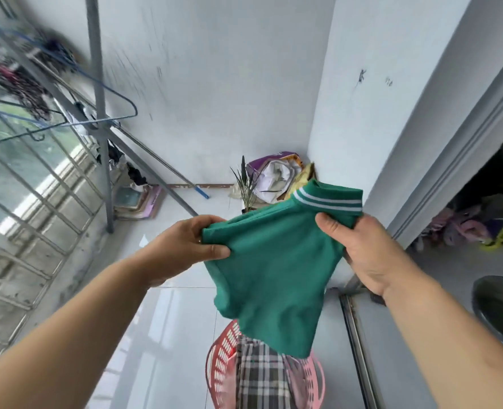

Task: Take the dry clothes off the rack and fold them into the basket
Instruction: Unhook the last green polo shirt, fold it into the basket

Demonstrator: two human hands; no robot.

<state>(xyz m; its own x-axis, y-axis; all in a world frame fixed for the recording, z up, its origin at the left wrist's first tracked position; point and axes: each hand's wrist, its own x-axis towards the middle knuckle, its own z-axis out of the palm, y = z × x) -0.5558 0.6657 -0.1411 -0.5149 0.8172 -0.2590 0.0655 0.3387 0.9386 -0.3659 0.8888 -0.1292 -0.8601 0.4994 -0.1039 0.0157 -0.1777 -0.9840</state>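
Green shirt (274, 261), gripped at both sides by left hand (182, 246) and right hand (371, 255), above red basket (220, 364). The basket is cut off below and partly hidden by checked cloth (259, 376). Print on purple bag (271, 160) unreadable.

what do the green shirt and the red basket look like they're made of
Green shirt: soft knit fabric, probably cotton pique, matte; it drapes and bunches, with a ribbed white-striped collar. Red basket: looks like moulded plastic, slightly glossy; rigid slotted lattice wall.
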